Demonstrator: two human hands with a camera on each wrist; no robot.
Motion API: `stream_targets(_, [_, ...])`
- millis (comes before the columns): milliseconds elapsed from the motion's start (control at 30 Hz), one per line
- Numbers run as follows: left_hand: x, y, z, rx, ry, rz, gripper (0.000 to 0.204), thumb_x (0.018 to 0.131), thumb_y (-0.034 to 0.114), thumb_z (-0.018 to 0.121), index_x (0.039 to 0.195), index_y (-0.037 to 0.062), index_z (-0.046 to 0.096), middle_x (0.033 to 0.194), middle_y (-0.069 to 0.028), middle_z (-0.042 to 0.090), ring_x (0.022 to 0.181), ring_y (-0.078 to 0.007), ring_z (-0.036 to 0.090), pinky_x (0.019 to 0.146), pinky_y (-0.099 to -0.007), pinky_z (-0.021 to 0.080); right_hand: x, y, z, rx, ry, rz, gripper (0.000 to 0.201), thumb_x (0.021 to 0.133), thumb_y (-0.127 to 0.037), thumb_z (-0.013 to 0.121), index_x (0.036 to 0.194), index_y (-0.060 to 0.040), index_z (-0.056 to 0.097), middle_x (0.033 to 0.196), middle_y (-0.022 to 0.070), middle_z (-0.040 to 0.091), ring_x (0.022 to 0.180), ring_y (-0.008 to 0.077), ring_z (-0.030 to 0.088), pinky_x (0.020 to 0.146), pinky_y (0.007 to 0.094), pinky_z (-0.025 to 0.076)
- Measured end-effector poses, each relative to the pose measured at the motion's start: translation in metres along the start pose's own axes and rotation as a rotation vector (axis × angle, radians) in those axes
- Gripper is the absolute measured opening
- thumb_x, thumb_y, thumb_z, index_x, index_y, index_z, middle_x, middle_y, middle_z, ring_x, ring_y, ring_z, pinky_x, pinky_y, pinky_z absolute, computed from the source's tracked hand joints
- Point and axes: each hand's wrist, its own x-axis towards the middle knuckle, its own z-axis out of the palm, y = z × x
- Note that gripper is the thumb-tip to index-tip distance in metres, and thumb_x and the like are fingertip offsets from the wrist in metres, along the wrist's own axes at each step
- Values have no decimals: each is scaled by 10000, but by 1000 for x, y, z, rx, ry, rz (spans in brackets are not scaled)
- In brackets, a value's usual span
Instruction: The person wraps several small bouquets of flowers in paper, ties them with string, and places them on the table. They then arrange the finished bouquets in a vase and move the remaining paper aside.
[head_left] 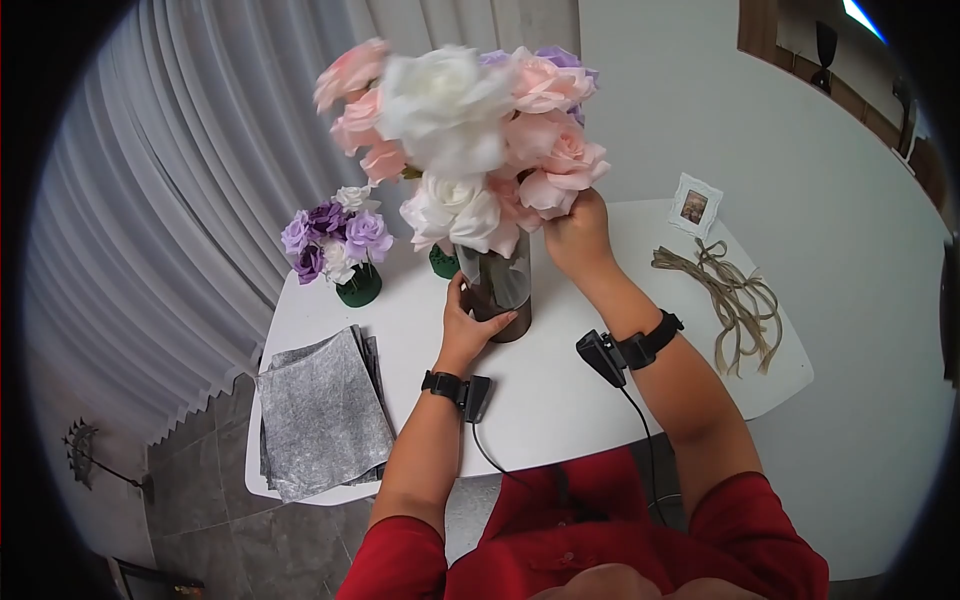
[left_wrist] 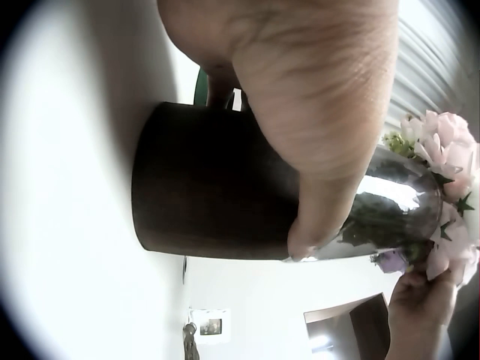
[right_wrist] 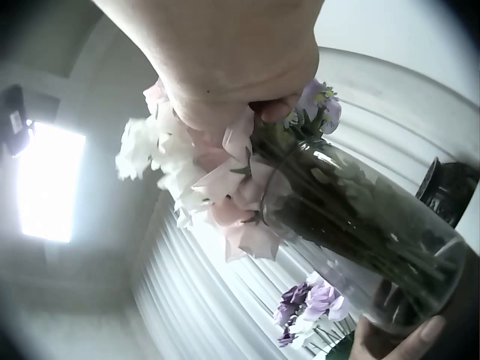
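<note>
A clear glass vase (head_left: 503,282) with a dark brown lower part (left_wrist: 214,180) stands upright on the white table. Long green stems show through its glass, under a large bouquet of white roses (head_left: 447,100) and pink roses (head_left: 555,160), with purple blooms behind. Low on the vase, my left hand (head_left: 472,328) grips it, the thumb across the near side and the fingers round the far left. My right hand (head_left: 582,238) is up at the vase's mouth on the right, its curled fingers holding a pink rose from below; petals partly hide the fingertips.
A smaller arrangement of purple and white roses (head_left: 340,235) sits in green foam (head_left: 360,287) at the back left. Grey sheets (head_left: 325,415) lie stacked at the left edge. On the right are tan cords (head_left: 735,300) and a white picture frame (head_left: 695,205). A pale curtain (head_left: 170,220) hangs behind.
</note>
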Motion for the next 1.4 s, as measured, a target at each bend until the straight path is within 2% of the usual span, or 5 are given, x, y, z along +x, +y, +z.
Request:
stream_targets(433, [-5, 6, 13, 254, 146, 24, 1056, 568, 238, 898, 1357, -8, 239, 1310, -183, 395, 1194, -257, 454, 981, -374, 419, -9, -6, 21, 434, -74, 348, 217, 853, -79, 605, 1056, -8, 574, 1017, 98, 615, 915, 185, 606, 788, 317, 489])
stream_targets(633, [-1, 14, -3, -162, -42, -113, 1034, 573, 244, 892, 1371, -19, 289, 1264, -143, 463, 1170, -254, 477, 1027, -374, 367, -39, 39, 16, 639, 264, 339, 244, 911, -107, 546, 1132, -7, 517, 1074, 87, 588, 907, 172, 586, 818, 309, 487])
stream_targets(967, [3, -1, -2, -296, -148, -85, 1020, 607, 209, 861, 1403, 2, 257, 1338, -130, 420, 1256, -240, 402, 1065, -354, 305, -122, 94, 30, 822, -241, 897, 609, 963, -475, 402, 1357, -12, 385, 1357, 106, 439, 1272, 206, 387, 1070, 356, 284])
stream_targets(1300, [-2, 4, 9, -69, -140, -60, 1074, 599, 244, 869, 1403, 15, 195, 1323, -153, 429, 1238, -262, 422, 1048, -369, 341, -137, 110, 30, 784, -352, 916, 719, 927, -541, 442, 1374, 13, 337, 1395, 126, 387, 1306, 228, 334, 1104, 342, 220])
stream_targets(1400, [0, 3, 10, -80, -134, -63, 1051, 598, 228, 872, 1387, 8, 213, 1306, -156, 442, 1217, -263, 444, 1033, -371, 360, -126, 83, 35, 672, -301, 564, 851, 838, -518, 616, 1401, 6, 252, 1397, 146, 356, 1308, 255, 327, 1106, 363, 222])
